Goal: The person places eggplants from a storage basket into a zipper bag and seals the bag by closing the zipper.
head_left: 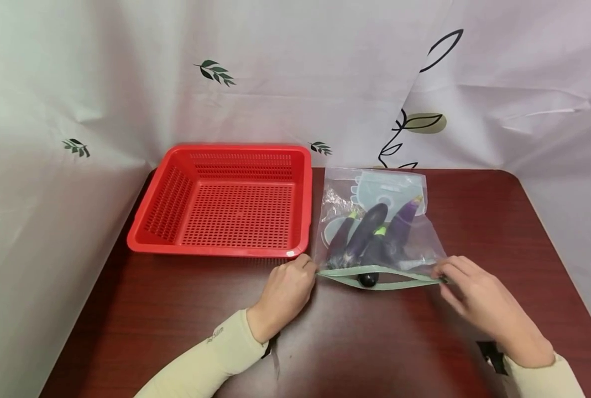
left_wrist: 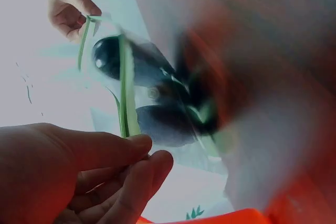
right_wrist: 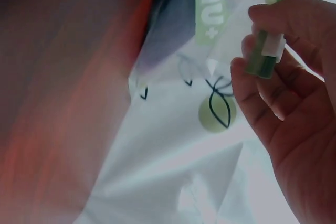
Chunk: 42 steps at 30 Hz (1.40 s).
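A clear zip bag [head_left: 428, 239] with a green zip strip [head_left: 340, 272] lies on the table, its mouth gaping toward me. Several purple eggplants [head_left: 368, 232] are inside it, and a dark rounded end [head_left: 368, 279] shows in the opening. My left hand [head_left: 286, 288] pinches the strip's left end between thumb and fingertips, as the left wrist view also shows. At the opposite end, my right hand [head_left: 481, 298] pinches the strip. A small white slider [right_wrist: 272, 45] sits between its fingers in the right wrist view.
An empty red plastic basket [head_left: 242, 215] with slotted walls stands left of the bag, close to my left hand. The dark red wooden table [head_left: 186, 320] reaches back to a pale curtain [head_left: 275, 72] with leaf prints, which also hangs along both sides.
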### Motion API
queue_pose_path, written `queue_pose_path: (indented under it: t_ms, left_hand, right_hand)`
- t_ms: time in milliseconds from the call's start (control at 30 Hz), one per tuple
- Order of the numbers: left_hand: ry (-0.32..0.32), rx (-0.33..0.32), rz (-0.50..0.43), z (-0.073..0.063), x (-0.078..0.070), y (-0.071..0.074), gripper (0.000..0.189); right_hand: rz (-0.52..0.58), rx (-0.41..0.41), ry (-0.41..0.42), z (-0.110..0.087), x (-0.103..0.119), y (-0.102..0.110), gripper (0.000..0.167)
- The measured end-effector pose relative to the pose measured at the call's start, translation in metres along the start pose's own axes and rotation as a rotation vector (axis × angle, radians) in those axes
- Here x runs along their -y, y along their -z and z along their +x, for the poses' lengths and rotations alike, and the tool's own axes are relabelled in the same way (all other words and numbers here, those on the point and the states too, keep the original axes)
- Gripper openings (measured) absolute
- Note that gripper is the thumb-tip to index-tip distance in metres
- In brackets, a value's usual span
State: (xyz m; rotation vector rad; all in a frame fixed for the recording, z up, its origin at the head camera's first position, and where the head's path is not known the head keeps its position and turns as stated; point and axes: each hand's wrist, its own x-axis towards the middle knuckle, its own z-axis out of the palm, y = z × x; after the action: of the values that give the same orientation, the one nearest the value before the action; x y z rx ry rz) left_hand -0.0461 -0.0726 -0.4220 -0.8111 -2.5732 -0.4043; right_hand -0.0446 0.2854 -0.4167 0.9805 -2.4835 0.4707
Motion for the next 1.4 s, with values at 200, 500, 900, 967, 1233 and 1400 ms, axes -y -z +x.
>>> queue_pose_path:
  t_ms: [200,500,900,967,1233,1400]
  left_hand:
    - [-0.013,-0.024,0.008,0.004,0.000,0.011,0.017]
    - [-0.001,-0.052,-0.142,0.027,0.005,0.042,0.001]
    - [0.088,-0.068,-0.236,0.063,0.022,0.073,0.004]
    - [0.083,-0.053,-0.246,0.065,0.024,0.075,0.004]
    - [0.103,-0.104,-0.338,0.073,0.025,0.088,0.004]
    - [0.134,-0.144,-0.350,0.082,0.028,0.089,0.004]
  right_hand:
    - [-0.016,-0.069,0.000,0.004,-0.008,0.014,0.052]
    - [0.109,-0.235,-0.121,0.022,-0.012,0.040,0.054]
    - [0.269,-0.365,-0.281,0.032,-0.025,0.050,0.017]
    - [0.289,-0.365,-0.309,0.032,-0.027,0.050,0.020]
    - [0.532,-0.667,-0.475,0.045,-0.029,0.048,0.020]
    - [0.854,-0.919,-0.508,0.058,-0.029,0.039,0.025]
